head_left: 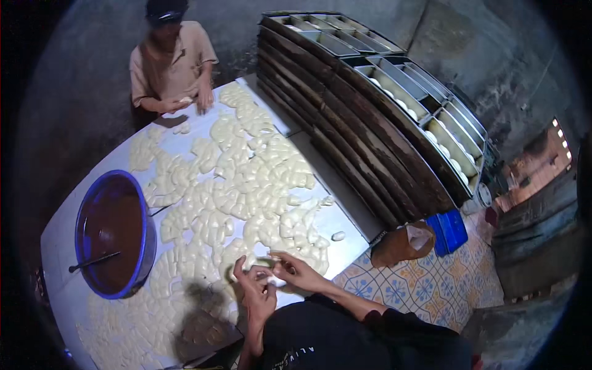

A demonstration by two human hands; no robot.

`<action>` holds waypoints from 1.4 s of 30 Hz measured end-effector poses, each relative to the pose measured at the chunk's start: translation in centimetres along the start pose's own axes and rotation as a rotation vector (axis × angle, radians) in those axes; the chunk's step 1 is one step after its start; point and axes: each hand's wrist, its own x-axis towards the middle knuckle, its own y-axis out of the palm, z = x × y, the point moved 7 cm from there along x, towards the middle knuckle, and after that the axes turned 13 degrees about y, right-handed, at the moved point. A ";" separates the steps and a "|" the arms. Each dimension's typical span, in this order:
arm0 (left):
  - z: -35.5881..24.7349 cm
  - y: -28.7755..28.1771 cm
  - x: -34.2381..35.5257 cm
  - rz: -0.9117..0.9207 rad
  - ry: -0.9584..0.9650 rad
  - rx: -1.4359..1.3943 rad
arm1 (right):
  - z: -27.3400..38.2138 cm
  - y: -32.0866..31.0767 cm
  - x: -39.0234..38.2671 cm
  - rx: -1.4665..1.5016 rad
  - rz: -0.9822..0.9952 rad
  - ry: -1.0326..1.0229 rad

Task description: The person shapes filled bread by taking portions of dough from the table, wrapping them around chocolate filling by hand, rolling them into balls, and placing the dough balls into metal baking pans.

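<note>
My left hand [255, 291] and my right hand [300, 272] meet at the near edge of the table, fingers bent and closed around a small white piece of dough [276, 281]. Part of that piece is hidden by my fingers. Right beyond my hands spreads a wide layer of pale, soft dough pieces [246, 185], pressed up against each other. A single small lump of dough [338, 236] lies apart, to the right of my hands near the table's edge.
A blue basin [150, 246] of brown filling, with a dark-handled tool [95, 262], stands at the left of the white table [68, 228]. Across it another person [172, 68] handles dough. Stacked trays [370, 123] rise at the right; a sack [401, 246] and a blue container [447, 233] are beneath.
</note>
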 end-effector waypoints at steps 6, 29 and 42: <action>0.0 2.7 0.7 0.080 0.175 -0.175 | -0.9 -7.6 -1.8 -0.311 -0.049 -0.359; 2.9 -5.5 -0.6 -0.277 -0.136 -0.083 | 4.6 -13.8 4.6 -0.218 -0.569 -0.274; 0.2 -6.6 -0.5 -0.475 -0.032 0.153 | 10.9 4.8 4.0 -0.126 -0.070 -0.421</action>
